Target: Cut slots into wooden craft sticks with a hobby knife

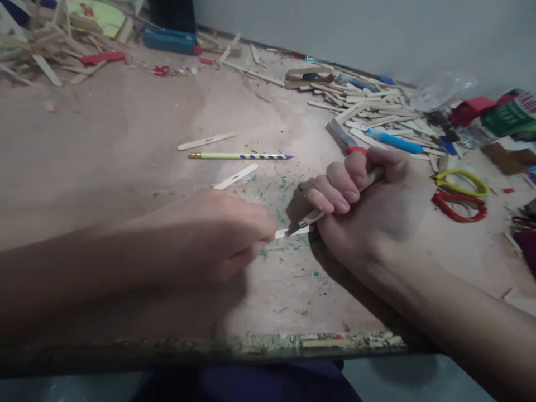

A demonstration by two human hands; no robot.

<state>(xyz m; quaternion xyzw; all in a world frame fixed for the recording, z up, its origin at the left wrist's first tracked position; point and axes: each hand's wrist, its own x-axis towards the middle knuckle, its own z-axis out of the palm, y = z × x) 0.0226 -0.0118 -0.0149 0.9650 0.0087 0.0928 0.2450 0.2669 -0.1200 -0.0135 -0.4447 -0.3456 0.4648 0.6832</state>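
Note:
My right hand [368, 209] is closed in a fist around a craft knife [307, 220] with a pale handle, its blade tip pointing left and down. The blade rests on a small wooden stick [288, 232] lying flat on the wooden board [125, 145]. My left hand [213, 234] lies on the board with its fingers pinched on the left end of that stick, holding it down. Most of the stick is hidden under my left fingers.
A yellow pencil with purple dots [240, 156] and two loose sticks [206, 140] lie beyond my hands. A heap of wooden sticks [372, 109] with a blue pen [393, 141] is at the back right. Yellow and red scissors [460, 192] lie right. The board's front edge [251, 343] is near.

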